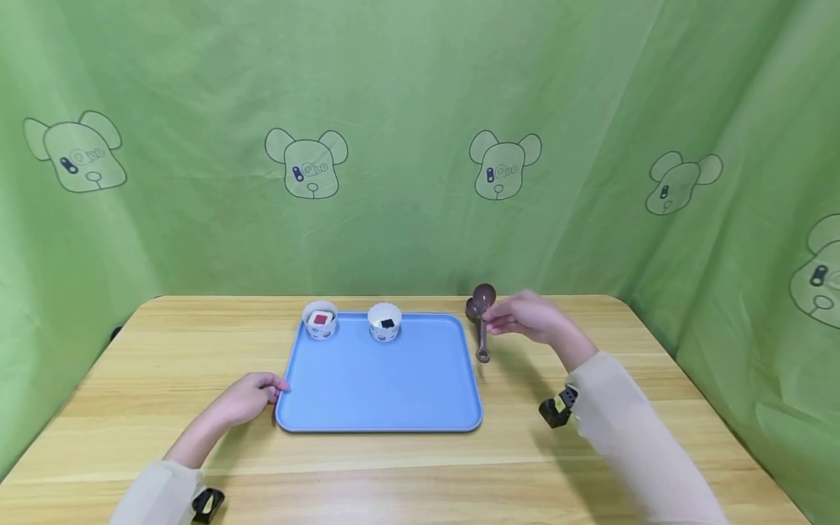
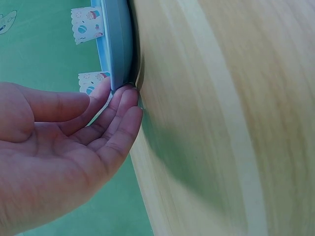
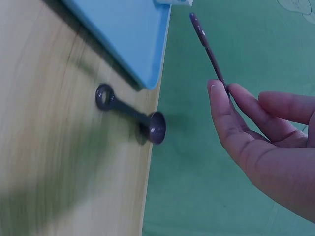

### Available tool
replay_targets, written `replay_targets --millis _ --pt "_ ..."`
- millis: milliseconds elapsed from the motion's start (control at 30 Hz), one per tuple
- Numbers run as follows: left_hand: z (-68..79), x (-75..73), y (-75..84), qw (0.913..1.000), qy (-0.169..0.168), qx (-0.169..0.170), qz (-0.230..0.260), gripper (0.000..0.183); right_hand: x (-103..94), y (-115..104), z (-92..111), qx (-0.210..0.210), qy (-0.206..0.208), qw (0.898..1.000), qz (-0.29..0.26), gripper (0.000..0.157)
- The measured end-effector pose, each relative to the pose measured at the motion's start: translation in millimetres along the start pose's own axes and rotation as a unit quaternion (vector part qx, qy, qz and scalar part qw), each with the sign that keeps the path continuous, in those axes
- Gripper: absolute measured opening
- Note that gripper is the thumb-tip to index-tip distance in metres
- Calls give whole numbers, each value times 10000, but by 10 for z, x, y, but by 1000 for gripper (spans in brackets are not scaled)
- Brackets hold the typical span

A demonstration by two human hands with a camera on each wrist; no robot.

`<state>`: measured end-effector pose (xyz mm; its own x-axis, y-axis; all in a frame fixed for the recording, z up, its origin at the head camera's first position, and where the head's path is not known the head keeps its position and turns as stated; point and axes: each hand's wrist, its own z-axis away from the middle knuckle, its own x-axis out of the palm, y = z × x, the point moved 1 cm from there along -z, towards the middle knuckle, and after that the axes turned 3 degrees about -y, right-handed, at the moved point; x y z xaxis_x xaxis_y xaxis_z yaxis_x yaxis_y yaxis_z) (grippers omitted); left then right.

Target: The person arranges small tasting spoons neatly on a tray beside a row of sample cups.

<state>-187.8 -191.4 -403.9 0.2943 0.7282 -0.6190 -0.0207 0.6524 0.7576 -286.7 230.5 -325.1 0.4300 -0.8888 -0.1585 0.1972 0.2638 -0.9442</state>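
— So, the wooden table (image 1: 164, 343) first, then the blue tray (image 1: 380, 383): what's steadying it?

— The left hand (image 1: 246, 397), fingers nearly straight, touching the tray's near-left corner.

— And the right hand (image 1: 528, 317)?

— It pinches a brown measuring spoon (image 1: 484, 295) above the table beside the tray; a second spoon (image 3: 130, 112) lies below. Best keep the bowl level and the pinch firm.

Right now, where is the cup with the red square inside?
In the head view, that paper cup stands in the blue tray's far-left corner, beside another cup.
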Motion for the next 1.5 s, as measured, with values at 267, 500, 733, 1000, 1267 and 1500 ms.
replay_targets --millis 267,500,733,1000,1267,1500 --pt "1 -1 6 10000 -14 12 -21 25 181 -98 -102 -4 -200 9998 74 30" --pt "-9 -9 6 10000 -38 57 -2 25 350 -140 -188 -74 -369 9992 100 30" --pt "-7 -7 10 9999 -45 130 37 25 489 -150 -283 -130 -524 9984 164 29" --pt "-3 -12 17 9999 -45 101 23 25 635 -198 -359 -79 -533 9985 63 31" --pt "-14 -9 -8 9999 -35 95 21 25 785 -203 -435 -94 -626 9980 -53 31" --pt "-15 -7 -7 9999 -44 104 42 25 921 -202 -512 -13 -621 9980 -97 29"
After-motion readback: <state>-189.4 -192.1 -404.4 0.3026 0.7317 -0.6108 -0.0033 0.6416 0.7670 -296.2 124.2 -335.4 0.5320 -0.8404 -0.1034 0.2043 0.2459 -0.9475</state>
